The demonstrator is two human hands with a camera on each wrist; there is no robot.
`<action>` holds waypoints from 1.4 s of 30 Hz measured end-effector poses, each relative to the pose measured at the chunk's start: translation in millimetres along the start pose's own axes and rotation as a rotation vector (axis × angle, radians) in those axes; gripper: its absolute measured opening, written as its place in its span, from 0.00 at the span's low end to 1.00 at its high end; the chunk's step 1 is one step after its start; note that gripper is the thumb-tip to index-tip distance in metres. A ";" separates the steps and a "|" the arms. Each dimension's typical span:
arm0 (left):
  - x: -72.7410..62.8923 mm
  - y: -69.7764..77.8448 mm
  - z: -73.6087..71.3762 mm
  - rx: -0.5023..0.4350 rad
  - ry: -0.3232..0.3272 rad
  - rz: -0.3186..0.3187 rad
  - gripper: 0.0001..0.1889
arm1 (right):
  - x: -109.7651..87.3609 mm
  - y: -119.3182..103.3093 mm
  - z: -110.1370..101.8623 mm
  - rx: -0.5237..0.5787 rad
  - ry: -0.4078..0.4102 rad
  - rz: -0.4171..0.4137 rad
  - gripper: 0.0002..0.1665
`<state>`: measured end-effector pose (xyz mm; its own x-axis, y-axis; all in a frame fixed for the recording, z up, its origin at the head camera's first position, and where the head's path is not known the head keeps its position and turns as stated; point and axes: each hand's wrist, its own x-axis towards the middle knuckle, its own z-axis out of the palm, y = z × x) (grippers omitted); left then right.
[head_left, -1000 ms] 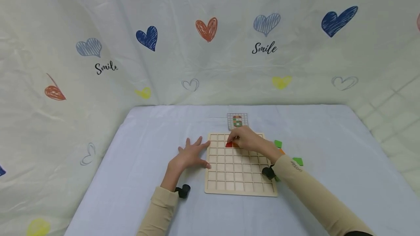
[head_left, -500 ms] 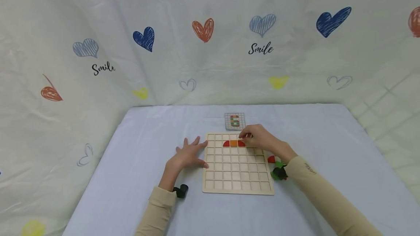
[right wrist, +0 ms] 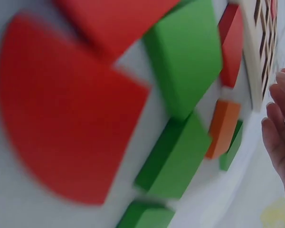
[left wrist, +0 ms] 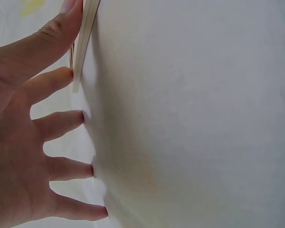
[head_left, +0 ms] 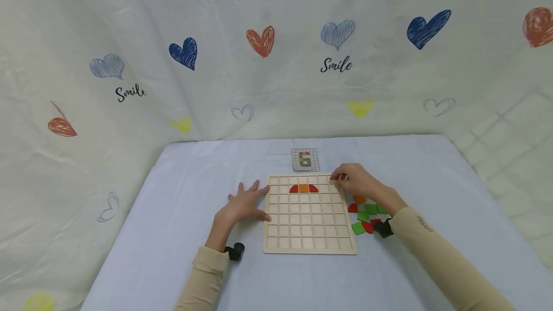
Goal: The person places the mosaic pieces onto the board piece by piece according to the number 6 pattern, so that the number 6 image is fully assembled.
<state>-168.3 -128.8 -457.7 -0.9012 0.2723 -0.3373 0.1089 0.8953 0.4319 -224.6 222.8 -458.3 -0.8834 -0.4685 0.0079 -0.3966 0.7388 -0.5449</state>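
Observation:
A wooden grid board [head_left: 308,215] lies on the white-covered table. In its second row from the back sit a red quarter-round piece [head_left: 294,189], an orange square [head_left: 304,188] and another red quarter-round piece [head_left: 313,188], side by side. My left hand [head_left: 242,208] has its fingers spread, thumb and index touching the board's left edge; the left wrist view shows the other fingertips on the cloth. My right hand [head_left: 356,179] is over the board's back right corner. Its fingers are loosely bent, and the right wrist view shows nothing between the visible fingers.
Right of the board lie several loose pieces: green squares [head_left: 358,228], red quarter-rounds [right wrist: 66,114] and orange ones [head_left: 359,198], partly beneath the right forearm. Behind the board is a small pattern card [head_left: 305,160] with a coloured figure on a grid. A heart-printed curtain [head_left: 276,85] hangs behind the table.
My right hand has let go of the pieces in the row and moved right to the board's corner, uncovering them. The left hand stays at the board's edge. The head view has shifted slightly.

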 end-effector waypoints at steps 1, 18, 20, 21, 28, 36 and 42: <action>0.3 -0.7 -0.2 0.001 -0.002 -0.003 0.50 | -0.5 1.5 -0.4 -0.006 0.006 0.005 0.08; -0.3 -0.4 -1.3 0.017 -0.001 0.000 0.50 | -26.4 27.3 -14.0 -0.045 0.001 0.117 0.16; -0.9 -0.1 -1.8 0.022 -0.004 -0.001 0.50 | -29.4 30.5 -14.4 -0.052 -0.002 0.122 0.17; -0.9 0.0 -2.1 0.025 -0.003 0.001 0.50 | -30.3 32.0 -14.1 -0.056 -0.001 0.126 0.17; -1.6 1.0 -2.1 0.027 0.002 0.004 0.50 | -32.2 35.6 -11.0 -0.053 0.028 0.136 0.14; -1.1 0.0 -1.3 0.014 0.002 0.007 0.50 | -31.0 33.1 -10.5 -0.008 0.021 0.171 0.15; -1.9 0.7 -0.8 0.003 0.007 0.007 0.50 | -31.8 33.0 -9.1 -0.003 0.035 0.069 0.16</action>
<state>-166.8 -129.0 -456.1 -0.9033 0.2765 -0.3281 0.1168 0.8943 0.4320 -211.9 266.5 -468.9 -0.9169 -0.3990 -0.0001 -0.3351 0.7701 -0.5428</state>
